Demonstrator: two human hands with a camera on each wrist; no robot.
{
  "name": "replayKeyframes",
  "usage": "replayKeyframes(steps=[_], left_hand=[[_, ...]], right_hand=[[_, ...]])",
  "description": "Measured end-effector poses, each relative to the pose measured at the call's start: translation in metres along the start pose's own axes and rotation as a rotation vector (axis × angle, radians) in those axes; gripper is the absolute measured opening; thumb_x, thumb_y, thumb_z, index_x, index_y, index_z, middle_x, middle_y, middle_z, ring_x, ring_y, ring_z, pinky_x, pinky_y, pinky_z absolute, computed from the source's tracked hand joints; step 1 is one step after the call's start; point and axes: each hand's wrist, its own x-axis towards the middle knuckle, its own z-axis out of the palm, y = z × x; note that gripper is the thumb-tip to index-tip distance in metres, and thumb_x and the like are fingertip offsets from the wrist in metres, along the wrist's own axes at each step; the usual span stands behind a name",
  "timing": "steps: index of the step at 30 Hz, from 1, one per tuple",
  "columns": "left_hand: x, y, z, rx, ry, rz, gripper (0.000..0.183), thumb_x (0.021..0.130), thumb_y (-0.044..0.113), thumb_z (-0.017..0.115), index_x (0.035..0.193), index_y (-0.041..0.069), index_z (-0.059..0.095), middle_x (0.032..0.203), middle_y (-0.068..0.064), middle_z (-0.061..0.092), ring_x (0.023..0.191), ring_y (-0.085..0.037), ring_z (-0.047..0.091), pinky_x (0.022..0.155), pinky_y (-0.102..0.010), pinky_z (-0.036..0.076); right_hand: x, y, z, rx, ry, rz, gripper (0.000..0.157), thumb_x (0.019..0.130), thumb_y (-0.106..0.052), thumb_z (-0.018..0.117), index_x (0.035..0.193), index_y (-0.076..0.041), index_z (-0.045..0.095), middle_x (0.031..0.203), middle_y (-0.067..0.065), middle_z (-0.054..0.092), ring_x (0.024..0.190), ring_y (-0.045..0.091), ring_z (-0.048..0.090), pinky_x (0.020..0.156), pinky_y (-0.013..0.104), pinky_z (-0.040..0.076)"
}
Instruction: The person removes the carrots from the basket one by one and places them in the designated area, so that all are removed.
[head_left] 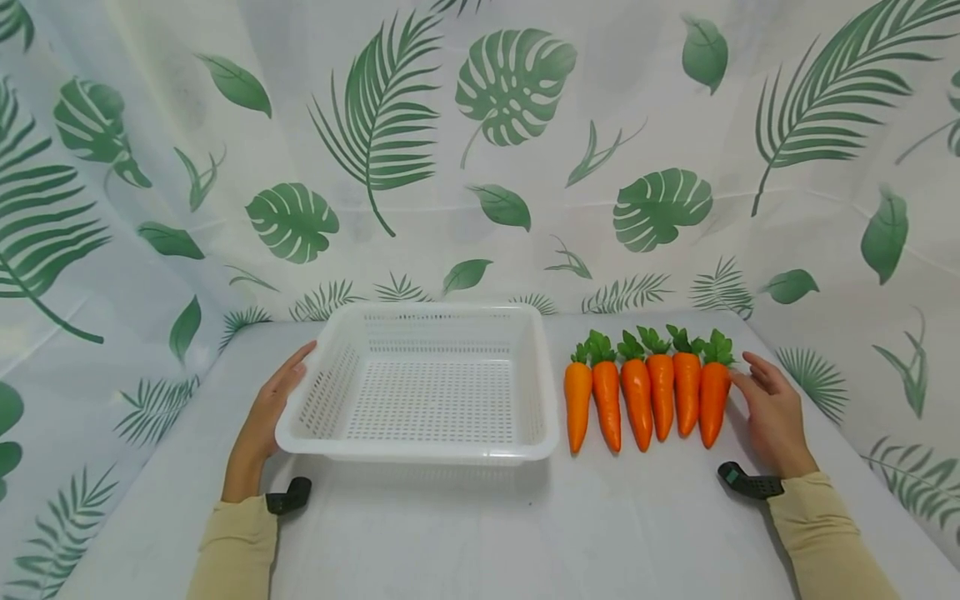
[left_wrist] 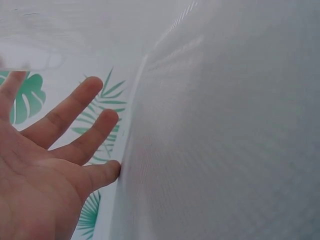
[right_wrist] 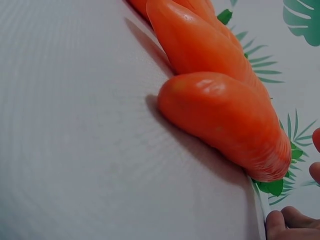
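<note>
My left hand (head_left: 262, 417) is at the left side of a white perforated plastic basket (head_left: 420, 452), its fingertips by the rim. In the left wrist view the left fingers (left_wrist: 75, 112) are spread and nearly straight, with nothing held in the palm. A row of several orange carrots (head_left: 636, 400) with green leafy tops lies to the right of the basket, tips pointing toward me. Beside the rightmost carrot (head_left: 715, 408) rests my right hand (head_left: 778, 421), fingers loosely bent and holding nothing. The right wrist view has that carrot in the middle and some right fingertips (right_wrist: 292, 232) at its lower right.
The white table (head_left: 480, 533) reaches back to a white curtain (head_left: 555, 183) printed with green leaves. Black devices are strapped to both wrists, the left device (head_left: 291, 497) and the right device (head_left: 748, 482). Inside the basket only its perforated floor shows.
</note>
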Motion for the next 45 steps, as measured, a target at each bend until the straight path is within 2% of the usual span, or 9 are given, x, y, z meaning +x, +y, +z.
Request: replayKeyframes(steps=[8,17,21,25,28,30,35,40,45], left_hand=[[0.001,0.001,-0.001,0.034,0.015,-0.016,0.063,0.116,0.052,0.037,0.172,0.028,0.027,0.166,-0.015,0.04,0.113,-0.006,0.061,0.083,-0.024,0.055],[-0.001,0.004,-0.001,0.123,0.062,-0.002,0.063,0.114,0.055,0.041,0.17,0.026,0.035,0.16,-0.019,0.048,0.107,-0.003,0.065,0.081,-0.025,0.057],[-0.002,0.008,-0.005,0.203,0.076,0.024,0.063,0.114,0.053,0.043,0.169,0.023,0.037,0.155,-0.019,0.054,0.107,-0.011,0.066,0.081,-0.026,0.056],[-0.001,0.019,-0.008,0.266,0.109,0.021,0.061,0.115,0.051,0.043,0.169,0.022,0.038,0.153,-0.022,0.056,0.126,-0.032,0.061,0.099,-0.049,0.054],[-0.003,0.029,-0.01,0.255,0.142,0.026,0.061,0.115,0.049,0.043,0.169,0.021,0.038,0.153,-0.025,0.055,0.144,-0.044,0.045,0.113,-0.071,0.035],[-0.005,0.035,-0.011,0.243,0.161,0.042,0.06,0.116,0.047,0.043,0.169,0.019,0.038,0.152,-0.027,0.056,0.151,-0.046,0.036,0.116,-0.077,0.024],[-0.009,0.05,-0.014,0.255,0.194,0.105,0.057,0.116,0.043,0.042,0.168,0.018,0.04,0.148,-0.026,0.059,0.15,-0.045,0.038,0.112,-0.074,0.028],[-0.01,0.072,-0.012,0.3,0.223,0.207,0.054,0.116,0.04,0.045,0.165,0.017,0.045,0.145,-0.028,0.06,0.148,-0.047,0.04,0.113,-0.078,0.028],[-0.014,0.089,-0.007,0.353,0.231,0.272,0.052,0.116,0.036,0.049,0.164,0.018,0.047,0.145,-0.025,0.062,0.145,-0.046,0.044,0.11,-0.077,0.033]], right_hand=[[0.0,-0.002,0.0,-0.003,0.016,-0.004,0.066,0.113,-0.041,0.045,0.173,-0.024,0.024,0.178,0.018,0.006,0.161,0.043,0.013,0.123,0.061,0.02],[0.001,-0.009,-0.003,-0.023,0.069,-0.04,0.064,0.113,-0.038,0.046,0.172,-0.019,0.029,0.178,0.017,0.012,0.159,0.038,0.025,0.12,0.033,0.032],[-0.001,-0.012,-0.006,-0.018,0.092,-0.057,0.063,0.113,-0.036,0.046,0.171,-0.018,0.03,0.178,0.014,0.014,0.157,0.031,0.031,0.115,0.024,0.035],[-0.003,-0.017,-0.007,0.017,0.119,-0.052,0.061,0.113,-0.032,0.048,0.171,-0.02,0.033,0.178,0.009,0.016,0.154,0.024,0.037,0.116,0.024,0.033],[-0.004,-0.021,-0.006,0.038,0.131,-0.051,0.06,0.113,-0.031,0.048,0.17,-0.021,0.034,0.178,0.007,0.016,0.155,0.025,0.035,0.12,0.031,0.03],[-0.005,-0.023,-0.006,0.031,0.135,-0.056,0.06,0.113,-0.031,0.047,0.17,-0.021,0.034,0.178,0.007,0.016,0.157,0.028,0.033,0.122,0.035,0.029],[-0.006,-0.023,-0.007,0.022,0.15,-0.05,0.059,0.113,-0.029,0.047,0.17,-0.019,0.034,0.178,0.007,0.017,0.157,0.029,0.033,0.122,0.036,0.03],[-0.007,-0.026,-0.007,0.046,0.164,-0.069,0.058,0.113,-0.028,0.049,0.169,-0.019,0.037,0.177,0.005,0.021,0.157,0.024,0.031,0.116,0.021,0.034],[-0.011,-0.042,0.002,0.034,0.178,-0.096,0.057,0.112,-0.027,0.049,0.168,-0.018,0.04,0.176,0.006,0.026,0.157,0.029,0.033,0.121,0.032,0.032]])
